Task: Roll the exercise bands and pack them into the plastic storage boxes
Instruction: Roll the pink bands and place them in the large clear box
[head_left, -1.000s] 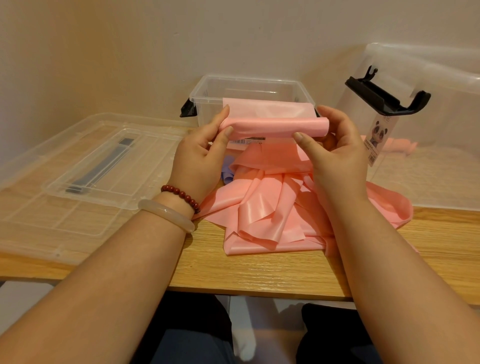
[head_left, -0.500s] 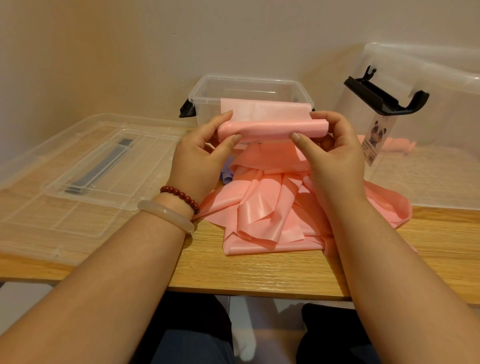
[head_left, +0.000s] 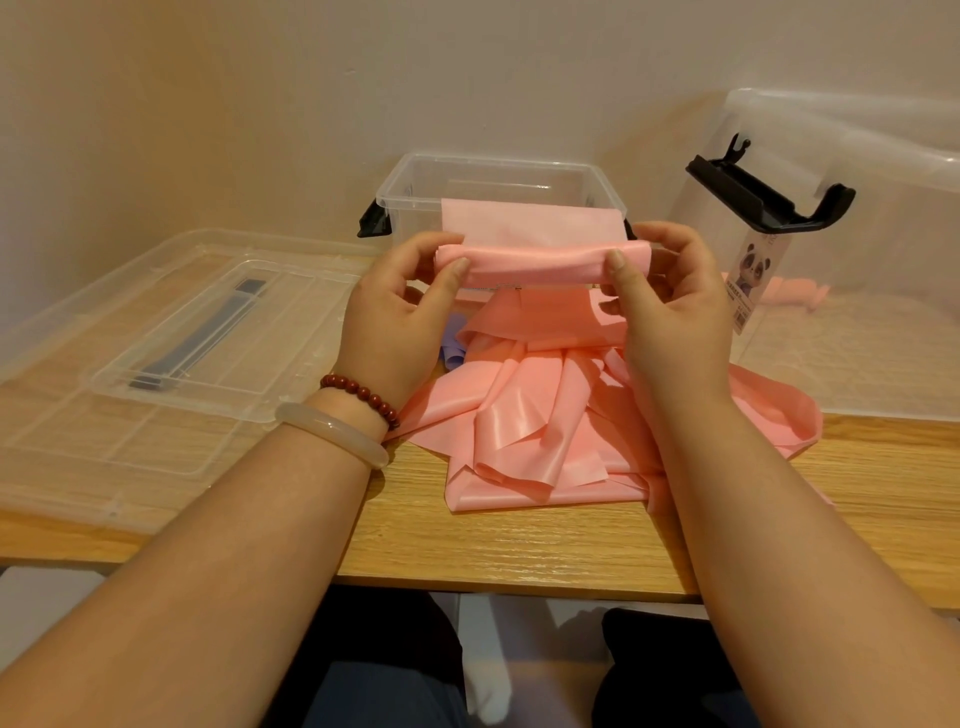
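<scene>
2 hands, our left hand (head_left: 400, 312) and right hand (head_left: 670, 306), each pinch an end of the part-rolled pink band (head_left: 540, 262) held between them above the surface (head_left: 519, 545), so we should turn both ends evenly, edges aligned, drawing up the slack heaped beneath.

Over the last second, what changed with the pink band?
The left hand curled its fingers over the rolled pink rubber band, thumb now in front; the right hand helped ease it slightly lower. Both still pinch its ends; small clear plastic box, flat clear lid unmoved.
</scene>
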